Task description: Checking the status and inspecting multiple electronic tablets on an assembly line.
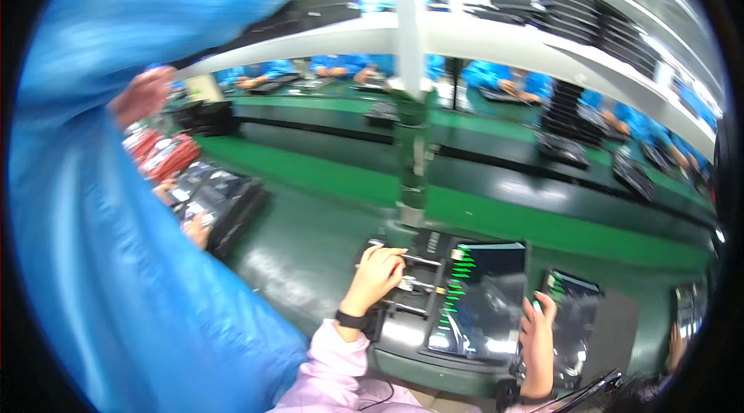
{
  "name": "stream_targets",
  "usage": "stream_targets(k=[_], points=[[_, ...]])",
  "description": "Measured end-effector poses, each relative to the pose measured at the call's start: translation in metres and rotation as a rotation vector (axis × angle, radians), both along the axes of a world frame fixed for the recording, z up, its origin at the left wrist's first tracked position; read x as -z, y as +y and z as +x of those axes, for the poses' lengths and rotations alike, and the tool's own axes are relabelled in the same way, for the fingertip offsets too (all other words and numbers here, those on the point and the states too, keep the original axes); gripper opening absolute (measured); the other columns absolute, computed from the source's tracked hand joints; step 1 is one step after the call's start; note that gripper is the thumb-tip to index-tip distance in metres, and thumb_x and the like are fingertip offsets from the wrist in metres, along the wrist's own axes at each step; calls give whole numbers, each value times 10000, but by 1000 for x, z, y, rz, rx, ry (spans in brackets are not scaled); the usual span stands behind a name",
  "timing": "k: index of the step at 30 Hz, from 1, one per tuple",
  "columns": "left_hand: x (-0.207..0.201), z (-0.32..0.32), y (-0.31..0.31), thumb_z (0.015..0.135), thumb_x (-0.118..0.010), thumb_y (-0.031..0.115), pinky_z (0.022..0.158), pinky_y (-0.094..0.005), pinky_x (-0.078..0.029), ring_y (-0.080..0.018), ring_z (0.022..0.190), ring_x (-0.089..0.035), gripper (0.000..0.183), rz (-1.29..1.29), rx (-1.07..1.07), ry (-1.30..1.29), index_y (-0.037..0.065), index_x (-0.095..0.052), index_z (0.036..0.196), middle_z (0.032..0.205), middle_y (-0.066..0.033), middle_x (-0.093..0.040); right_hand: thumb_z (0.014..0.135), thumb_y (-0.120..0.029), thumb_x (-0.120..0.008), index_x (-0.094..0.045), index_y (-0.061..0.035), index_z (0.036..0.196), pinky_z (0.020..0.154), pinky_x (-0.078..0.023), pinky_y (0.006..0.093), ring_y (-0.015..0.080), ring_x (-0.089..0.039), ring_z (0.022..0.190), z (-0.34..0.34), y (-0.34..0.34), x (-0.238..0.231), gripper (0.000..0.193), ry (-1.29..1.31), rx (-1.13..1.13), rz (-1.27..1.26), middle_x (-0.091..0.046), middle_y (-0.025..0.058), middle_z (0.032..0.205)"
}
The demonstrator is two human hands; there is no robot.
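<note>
My left hand point(377, 280), with a black band at the wrist, is closed over the left end of a metal fixture point(415, 285) with rods. A small red spot shows at its fingers; what they grip is hidden. Right of the fixture lies a flat display panel point(488, 301), dark and glossy, with a column of bright green marks down its left side. My right hand point(539, 332) is at the panel's right edge, its fingers bent and slightly apart; I see nothing held in it. Beside that hand is a second dark panel point(573, 320) with similar green marks.
A person in a blue gown point(155, 258) stands close on my left. Beyond the gown are a stack of dark panels point(221, 200) and red bundles point(174, 157). A post point(412, 142) rises behind the fixture. Across the green bench point(310, 235), blue-sleeved people handle dark devices.
</note>
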State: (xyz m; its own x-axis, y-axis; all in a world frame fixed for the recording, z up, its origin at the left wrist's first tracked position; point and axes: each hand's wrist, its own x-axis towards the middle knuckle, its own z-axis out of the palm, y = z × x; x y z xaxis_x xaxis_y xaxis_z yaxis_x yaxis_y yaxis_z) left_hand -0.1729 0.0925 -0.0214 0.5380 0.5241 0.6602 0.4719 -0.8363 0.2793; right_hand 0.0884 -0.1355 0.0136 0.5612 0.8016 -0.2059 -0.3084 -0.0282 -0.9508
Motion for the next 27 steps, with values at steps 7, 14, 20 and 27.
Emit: stream_targets(k=[7, 14, 20, 27], points=[[20, -21, 0, 926, -431, 133, 925, -338, -414, -254, 1052, -553, 276, -449, -120, -445, 3, -511, 1156, 1127, -142, -581, 908, -224, -473, -250, -79, 1396, 1083, -190, 340, 236, -366, 1265, -10, 13, 55, 556, 73, 237, 314, -468, 160, 1275], [40, -8, 4, 997, -309, 193, 966, -300, -376, -194, 1105, -510, 332, -655, 70, -608, -14, -426, 1229, 1208, -126, -526, 774, -104, -620, -294, 23, 1357, 1033, -269, 305, 222, -421, 1188, 15, 20, 99, 680, -91, -124, 307, -466, 142, 1264], [19, -11, -9, 974, -369, 155, 934, -292, -399, -180, 1068, -525, 280, -629, -90, -543, -13, -488, 1165, 1145, -103, -556, 698, 9, -663, -342, 28, 1333, 1021, -299, 312, 216, -454, 1151, -13, 17, 37, 711, -110, -147, 429, -475, 117, 1258], [-25, -2, -74, 983, -351, 209, 974, -303, -363, -183, 1125, -494, 359, -754, 180, -548, 0, -451, 1258, 1202, -97, -536, 805, -324, -653, -188, -134, 1413, 1039, -291, 403, 242, -336, 1268, -2, -34, -30, 788, 57, -256, 160, -289, 138, 1409]])
